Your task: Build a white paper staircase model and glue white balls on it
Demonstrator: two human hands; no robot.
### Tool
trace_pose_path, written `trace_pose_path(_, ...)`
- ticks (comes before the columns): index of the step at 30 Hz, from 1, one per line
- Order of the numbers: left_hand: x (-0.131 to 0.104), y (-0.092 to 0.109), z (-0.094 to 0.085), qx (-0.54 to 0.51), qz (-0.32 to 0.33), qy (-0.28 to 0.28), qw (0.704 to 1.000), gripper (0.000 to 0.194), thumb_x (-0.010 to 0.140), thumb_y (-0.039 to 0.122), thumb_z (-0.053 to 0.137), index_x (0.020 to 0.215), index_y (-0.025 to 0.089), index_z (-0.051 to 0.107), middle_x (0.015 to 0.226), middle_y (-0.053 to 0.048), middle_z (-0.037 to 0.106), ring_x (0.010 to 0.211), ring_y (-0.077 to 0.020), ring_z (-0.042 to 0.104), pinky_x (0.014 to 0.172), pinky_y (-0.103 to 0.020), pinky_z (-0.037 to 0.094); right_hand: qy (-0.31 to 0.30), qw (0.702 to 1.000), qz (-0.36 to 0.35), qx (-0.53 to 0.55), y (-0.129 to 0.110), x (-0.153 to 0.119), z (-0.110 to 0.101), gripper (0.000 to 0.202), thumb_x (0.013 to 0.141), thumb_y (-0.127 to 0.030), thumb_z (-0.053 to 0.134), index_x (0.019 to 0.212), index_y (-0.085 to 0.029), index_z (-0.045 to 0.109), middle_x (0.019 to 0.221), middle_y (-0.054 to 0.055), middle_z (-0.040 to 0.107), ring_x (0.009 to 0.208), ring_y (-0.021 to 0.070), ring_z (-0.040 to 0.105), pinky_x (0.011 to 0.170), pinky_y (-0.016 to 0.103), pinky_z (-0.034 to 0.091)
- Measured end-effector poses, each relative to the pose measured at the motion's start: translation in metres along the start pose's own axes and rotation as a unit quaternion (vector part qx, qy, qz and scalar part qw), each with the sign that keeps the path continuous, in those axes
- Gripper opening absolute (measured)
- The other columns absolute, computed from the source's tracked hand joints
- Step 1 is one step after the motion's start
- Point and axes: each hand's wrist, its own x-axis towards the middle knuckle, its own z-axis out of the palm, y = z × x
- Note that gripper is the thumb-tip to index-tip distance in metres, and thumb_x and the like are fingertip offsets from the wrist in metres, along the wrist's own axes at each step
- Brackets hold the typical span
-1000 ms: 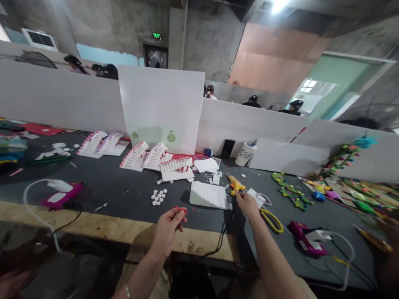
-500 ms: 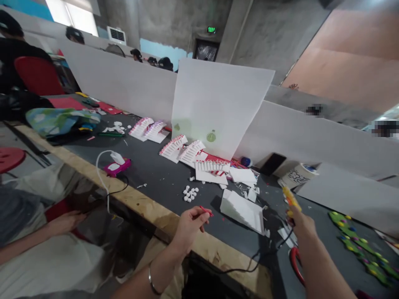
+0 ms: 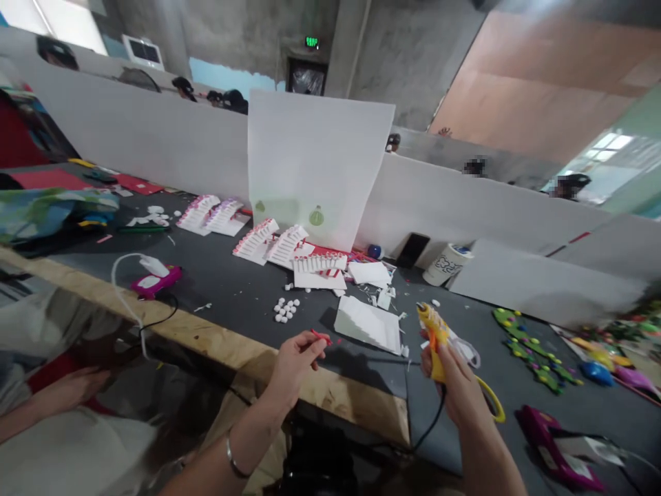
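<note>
My left hand [image 3: 292,364] is closed in a pinch on a small red piece [image 3: 321,337], just above the table's front edge. My right hand [image 3: 458,380] grips a yellow hot glue gun [image 3: 434,337], its nozzle pointing up and away from me. The gun's black cord [image 3: 436,419] runs down below it. Between my hands and a little farther back lies a folded white card piece [image 3: 368,324] with a stepped edge. A cluster of small white pieces [image 3: 286,310] sits beyond my left hand.
Behind stand several white card pieces with red-tipped rows [image 3: 319,270] before a tall white board [image 3: 315,165]. A paper cup [image 3: 442,265] and a phone [image 3: 412,249] stand farther right. Magenta power strips [image 3: 158,281] lie at both sides. A person's hand [image 3: 77,387] rests at left.
The view has swung right, showing more of the table's right side. My right hand has brought the glue gun closer to my left hand. The left hand still pinches the red piece.
</note>
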Motion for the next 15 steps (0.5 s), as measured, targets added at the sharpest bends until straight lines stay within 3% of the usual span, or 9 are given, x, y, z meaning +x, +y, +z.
trace_pose_path(3, -0.003, 0.005, 0.006, 0.010, 0.008, -0.002, 1.000, 0.032, 0.061, 0.042, 0.079, 0.074, 0.013, 0.074, 0.062, -0.002, 0.063, 0.053, -0.0087, 0.049, 0.047, -0.020, 0.036, -0.047, 0.995, 0.021, 0.082, 0.003, -0.011, 0.005, 0.036, 0.073, -0.054, 0.072, 0.089, -0.022, 0.066, 0.077, 0.002, 0.069, 0.063, 0.0165, 0.059, 0.057, 0.028, 0.049)
trace_pose_path(6, -0.005, 0.010, 0.014, 0.016, 0.026, 0.003, 1.000, 0.031, 0.063, 0.042, 0.079, 0.074, 0.013, 0.073, 0.058, -0.001, 0.060, 0.050, -0.0077, 0.046, 0.047, -0.020, 0.035, -0.060, 0.992, 0.045, 0.100, 0.010, -0.020, 0.005, 0.041, 0.062, -0.050, 0.082, 0.086, -0.021, 0.068, 0.093, 0.009, 0.074, 0.067, 0.0199, 0.065, 0.059, 0.031, 0.053)
trace_pose_path(10, -0.009, 0.014, 0.025, 0.010, 0.031, -0.009, 0.999, 0.031, 0.061, 0.041, 0.081, 0.072, 0.013, 0.073, 0.059, -0.001, 0.061, 0.050, -0.0075, 0.045, 0.047, -0.021, 0.035, -0.069, 0.991, 0.088, 0.070, 0.016, -0.025, 0.000, 0.043, 0.045, -0.049, 0.089, 0.067, -0.017, 0.070, 0.069, 0.011, 0.073, 0.057, 0.0225, 0.064, 0.053, 0.033, 0.053)
trace_pose_path(12, -0.011, 0.015, 0.028, 0.006, 0.033, -0.017, 0.999, 0.032, 0.060, 0.041, 0.082, 0.072, 0.013, 0.073, 0.060, -0.002, 0.062, 0.051, -0.0080, 0.047, 0.047, -0.021, 0.035, -0.101, 0.989, 0.096, 0.048, 0.015, -0.027, -0.003, 0.042, 0.046, -0.051, 0.087, 0.064, -0.017, 0.072, 0.058, 0.009, 0.069, 0.053, 0.0218, 0.062, 0.050, 0.032, 0.052)
trace_pose_path(15, -0.015, 0.015, 0.031, 0.006, 0.037, -0.018, 0.999, 0.032, 0.061, 0.041, 0.082, 0.072, 0.012, 0.074, 0.060, -0.003, 0.063, 0.052, -0.0083, 0.047, 0.047, -0.021, 0.035, -0.140, 0.989, 0.054, 0.006, 0.010, -0.036, -0.003, 0.037, 0.054, -0.054, 0.082, 0.062, -0.018, 0.074, 0.060, 0.009, 0.069, 0.052, 0.0213, 0.062, 0.049, 0.031, 0.052)
